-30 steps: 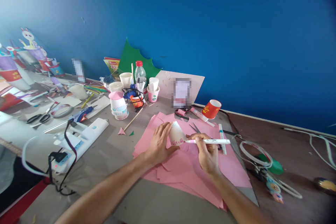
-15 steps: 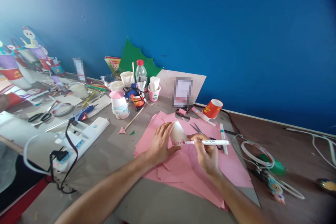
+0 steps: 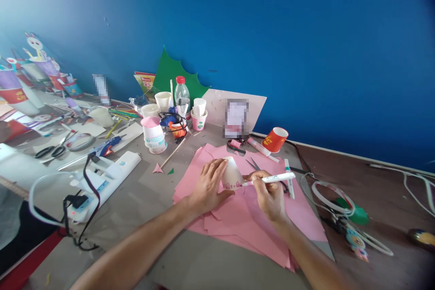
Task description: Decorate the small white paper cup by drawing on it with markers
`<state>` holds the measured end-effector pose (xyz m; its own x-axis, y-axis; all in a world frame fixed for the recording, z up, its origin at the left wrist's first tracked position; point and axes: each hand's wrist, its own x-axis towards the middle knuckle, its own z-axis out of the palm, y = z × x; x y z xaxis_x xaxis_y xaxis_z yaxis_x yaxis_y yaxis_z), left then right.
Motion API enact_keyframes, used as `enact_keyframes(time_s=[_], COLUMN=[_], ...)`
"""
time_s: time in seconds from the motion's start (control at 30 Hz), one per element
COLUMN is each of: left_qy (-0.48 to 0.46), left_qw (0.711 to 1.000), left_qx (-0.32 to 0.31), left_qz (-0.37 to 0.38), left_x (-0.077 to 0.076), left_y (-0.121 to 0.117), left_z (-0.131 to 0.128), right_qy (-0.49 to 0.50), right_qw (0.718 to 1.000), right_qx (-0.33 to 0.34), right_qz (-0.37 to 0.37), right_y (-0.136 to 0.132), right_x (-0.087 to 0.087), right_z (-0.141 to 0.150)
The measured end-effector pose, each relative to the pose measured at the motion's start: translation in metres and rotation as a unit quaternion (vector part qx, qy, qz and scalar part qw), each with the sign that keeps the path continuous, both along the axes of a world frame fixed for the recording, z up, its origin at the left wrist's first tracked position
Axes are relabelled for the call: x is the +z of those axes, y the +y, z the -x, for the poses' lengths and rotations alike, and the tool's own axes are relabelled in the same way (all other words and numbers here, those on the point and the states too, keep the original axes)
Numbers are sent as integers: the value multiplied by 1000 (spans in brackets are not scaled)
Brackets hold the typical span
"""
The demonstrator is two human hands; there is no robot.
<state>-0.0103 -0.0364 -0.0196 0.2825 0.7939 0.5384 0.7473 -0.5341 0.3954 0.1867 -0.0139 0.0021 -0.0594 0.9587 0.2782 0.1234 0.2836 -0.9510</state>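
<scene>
A white paper cup, narrow end up, stands tilted on a pile of pink paper. Small pink marks run along its lower edge. My left hand steadies it from the left, fingers along its side and thumb near the lower edge. In my right hand is a white marker pen, pinched between thumb and fingers. The pen's pink tip meets the cup near the lower right of the marks. Partly hidden behind the right hand lie scissors.
A red paper cup, a glue tube and another marker lie beyond the paper. Stacked cups and a bottle stand at back left. A power strip with cables and a glue gun occupy the left.
The marker has tilted, its back end rising, and its tip has shifted slightly right along the cup's lower edge. My left hand has barely moved.
</scene>
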Motion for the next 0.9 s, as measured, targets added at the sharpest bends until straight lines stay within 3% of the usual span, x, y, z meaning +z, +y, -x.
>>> enact_keyframes(time_s=[0.13, 0.27, 0.7, 0.9], left_qy=[-1, -12, -29, -21], left_qw=[999, 999, 998, 999], left_qx=[15, 27, 39, 36], left_qz=[34, 29, -36, -17], left_x=[2, 1, -8, -5], left_y=[-1, 0, 2, 2], left_z=[0, 0, 0, 2], right_qy=[101, 231, 237, 248], right_qw=[992, 967, 970, 966], right_qx=[-28, -28, -7, -11], right_qz=[66, 108, 62, 66], right_y=[8, 13, 8, 9], right_x=[-3, -7, -20, -26], right_z=[0, 5, 16, 18])
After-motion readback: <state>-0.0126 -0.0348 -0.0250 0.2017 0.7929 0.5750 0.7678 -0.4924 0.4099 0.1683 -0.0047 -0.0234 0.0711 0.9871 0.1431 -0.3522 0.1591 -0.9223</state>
